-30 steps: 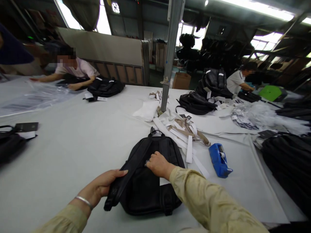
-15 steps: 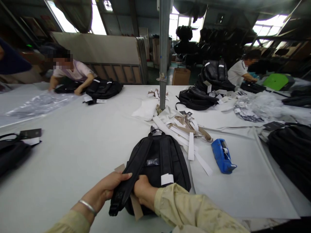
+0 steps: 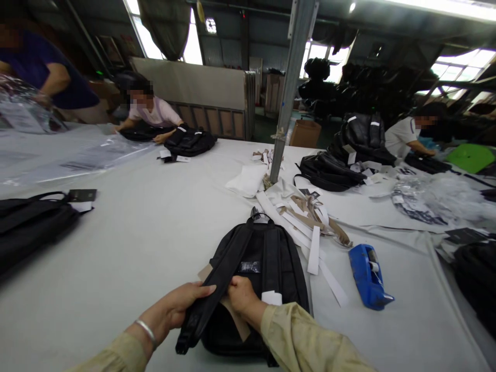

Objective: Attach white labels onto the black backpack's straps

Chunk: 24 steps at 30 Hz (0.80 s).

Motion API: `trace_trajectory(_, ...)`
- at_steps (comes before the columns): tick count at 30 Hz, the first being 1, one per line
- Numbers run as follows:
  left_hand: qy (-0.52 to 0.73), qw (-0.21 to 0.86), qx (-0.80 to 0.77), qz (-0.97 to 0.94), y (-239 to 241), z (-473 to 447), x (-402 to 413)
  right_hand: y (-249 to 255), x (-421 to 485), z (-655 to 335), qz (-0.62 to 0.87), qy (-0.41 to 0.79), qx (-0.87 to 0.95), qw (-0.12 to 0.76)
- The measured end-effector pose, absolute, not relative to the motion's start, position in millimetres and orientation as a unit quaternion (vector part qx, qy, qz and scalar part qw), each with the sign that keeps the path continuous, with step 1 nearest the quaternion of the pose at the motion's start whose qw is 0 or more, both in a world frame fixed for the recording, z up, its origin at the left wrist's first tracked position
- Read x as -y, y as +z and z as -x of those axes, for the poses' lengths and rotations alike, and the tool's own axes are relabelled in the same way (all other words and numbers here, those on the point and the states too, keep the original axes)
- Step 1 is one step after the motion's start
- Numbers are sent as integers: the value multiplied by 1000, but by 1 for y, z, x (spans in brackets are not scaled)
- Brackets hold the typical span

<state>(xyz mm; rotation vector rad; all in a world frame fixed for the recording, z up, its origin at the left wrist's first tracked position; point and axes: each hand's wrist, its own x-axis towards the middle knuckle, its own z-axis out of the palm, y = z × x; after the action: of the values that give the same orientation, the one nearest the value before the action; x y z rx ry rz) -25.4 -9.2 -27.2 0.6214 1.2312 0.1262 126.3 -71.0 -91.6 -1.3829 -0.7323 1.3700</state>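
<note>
A black backpack [image 3: 291, 258] lies on the table with its back panel and shoulder straps facing up. My left hand [image 3: 176, 306] is closed around the lower part of the left shoulder strap [image 3: 228, 258], thumb on top, lifting it off the panel. Between the straps, my right hand [image 3: 245, 298] is closed on a brown paper strip [image 3: 237, 321] that passes beneath the lifted strap; its other end sticks out on the left. White paper [image 3: 272, 298] wraps the right shoulder strap [image 3: 272, 258]. A small clear-wrapped patch [image 3: 249, 267] sits on the back panel.
Right of the backpack stands a blue tape dispenser [image 3: 367, 279]. White and brown paper strips [image 3: 314, 248] lie scattered near a metal post [image 3: 289, 93]. Other black bags [image 3: 31, 222] rest around the table. Co-workers handle bags and plastic across the table and at left.
The camera view has shifted left, so the scene sits further right. My right hand has moved slightly up the back panel with the brown strip. My left hand still holds the strap.
</note>
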Motion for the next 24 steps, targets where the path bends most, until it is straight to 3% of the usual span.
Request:
trace_trajectory(3,85,779,-541,-307,-31,28,9,-83,75,-143,584,591,339,440)
trace_trajectory(8,86,787,-518,-323,-34,32,6,-65,92,-167,553,738,308,235)
trace_trajectory(15,86,813,-468,-335,-32,37,4,-56,75,-180,637,664,337,202)
trace_trajectory(21,90,727,-547,-406,-47,39,5,-41,56,-194,667,593,415,178)
trace_trajectory(24,93,691,-570,-435,-55,32,9,-30,38,-191,621,624,430,200)
